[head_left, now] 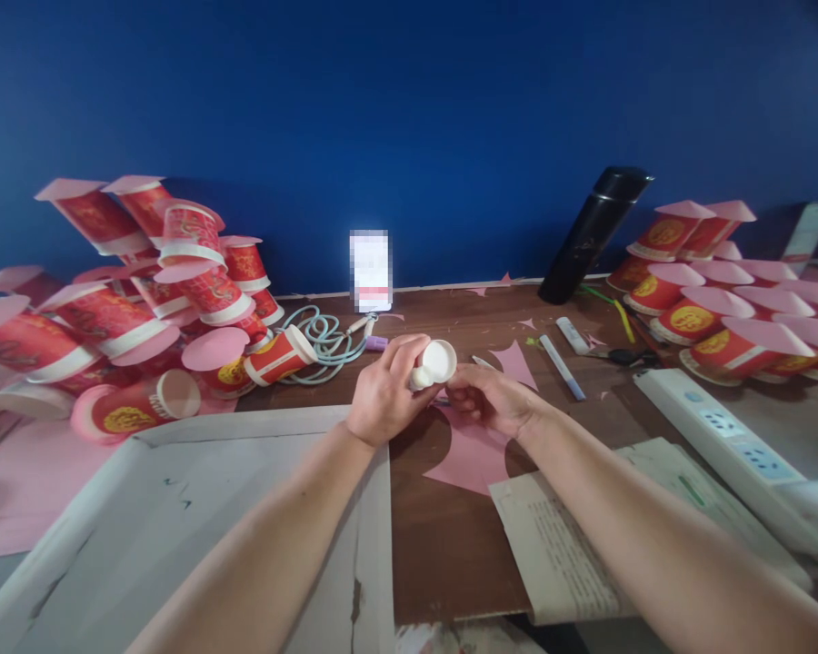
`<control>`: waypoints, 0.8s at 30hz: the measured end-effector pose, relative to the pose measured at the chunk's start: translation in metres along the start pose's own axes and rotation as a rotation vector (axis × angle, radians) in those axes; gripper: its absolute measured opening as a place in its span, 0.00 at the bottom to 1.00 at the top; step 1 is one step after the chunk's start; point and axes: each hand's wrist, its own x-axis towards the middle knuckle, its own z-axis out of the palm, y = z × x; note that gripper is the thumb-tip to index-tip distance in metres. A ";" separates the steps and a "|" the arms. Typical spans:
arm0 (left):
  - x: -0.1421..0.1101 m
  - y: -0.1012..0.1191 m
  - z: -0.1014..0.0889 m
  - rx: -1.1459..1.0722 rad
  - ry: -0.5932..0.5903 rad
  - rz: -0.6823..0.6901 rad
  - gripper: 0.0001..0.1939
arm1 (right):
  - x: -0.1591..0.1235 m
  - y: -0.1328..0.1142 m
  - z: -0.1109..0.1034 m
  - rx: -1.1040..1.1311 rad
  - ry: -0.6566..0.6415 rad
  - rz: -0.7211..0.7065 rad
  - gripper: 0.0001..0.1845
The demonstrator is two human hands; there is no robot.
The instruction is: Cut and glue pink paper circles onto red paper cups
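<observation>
My left hand [392, 389] is closed around a small white cup-like piece [440, 361], its round rimmed end facing me. A smaller white rounded end [421, 378] shows against its lower left side; its kind I cannot make out. Close by on the right, my right hand [485, 397] has its fingers curled in near the white piece. Whatever those fingers hold, if anything, is hidden. Beneath both hands lies a pink paper offcut [473, 454] with curved edges, on the brown table [450, 568].
Red paper cups with pink paper discs are piled at left [194, 232] and stacked at right [723, 350]. A black flask [593, 236] leans on the blue wall. Nearby are a lit screen [372, 268], a coiled cable [320, 341], a marker [563, 368], a power strip [715, 436] and a white board [245, 509].
</observation>
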 end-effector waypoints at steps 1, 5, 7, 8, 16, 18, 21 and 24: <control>0.000 0.000 0.000 0.001 -0.002 -0.007 0.25 | 0.000 0.000 0.000 0.005 0.004 0.007 0.12; 0.000 0.001 0.001 0.007 0.001 -0.023 0.26 | 0.000 0.000 0.001 0.030 0.019 0.030 0.12; -0.001 0.001 0.001 0.009 0.008 -0.024 0.26 | 0.001 0.000 0.001 0.040 0.028 0.038 0.11; -0.001 0.001 0.001 0.008 0.010 -0.025 0.26 | 0.001 0.000 0.002 0.044 0.032 0.042 0.11; -0.002 0.001 0.002 -0.010 -0.052 -0.137 0.28 | 0.000 -0.002 0.005 0.073 0.043 0.065 0.10; -0.001 0.001 0.003 -0.037 -0.051 -0.161 0.27 | 0.000 -0.003 0.005 0.073 0.041 0.065 0.10; 0.000 0.001 0.004 -0.088 -0.042 -0.178 0.25 | -0.001 -0.005 0.006 0.054 0.032 0.052 0.10; 0.001 0.001 0.006 -0.132 -0.014 -0.212 0.24 | -0.002 -0.006 0.007 0.013 0.025 -0.006 0.09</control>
